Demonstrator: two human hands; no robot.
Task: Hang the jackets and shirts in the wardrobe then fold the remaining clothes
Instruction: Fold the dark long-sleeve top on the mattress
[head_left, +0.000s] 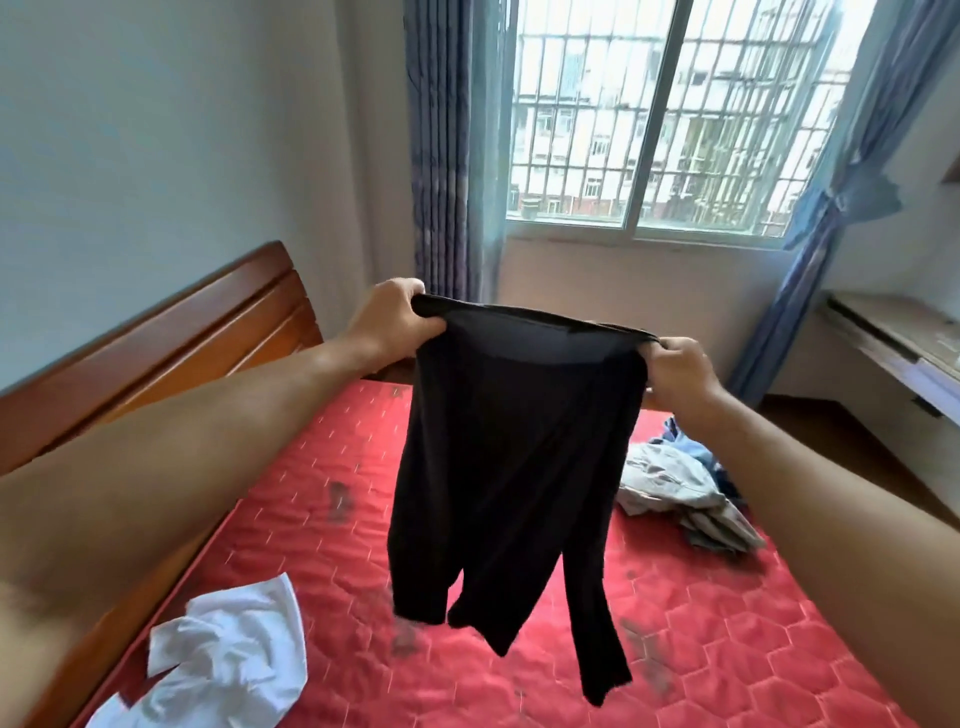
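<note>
My left grip and right grip each pinch a top corner of the limp black knit garment, which hangs above the red quilted mattress; I judge this the folding step, so next it wants laying flat there

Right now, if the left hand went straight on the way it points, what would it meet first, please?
Probably the blue curtain beside the window; the left hand, gripping the black garment, points that way, though depth is unclear.
</note>
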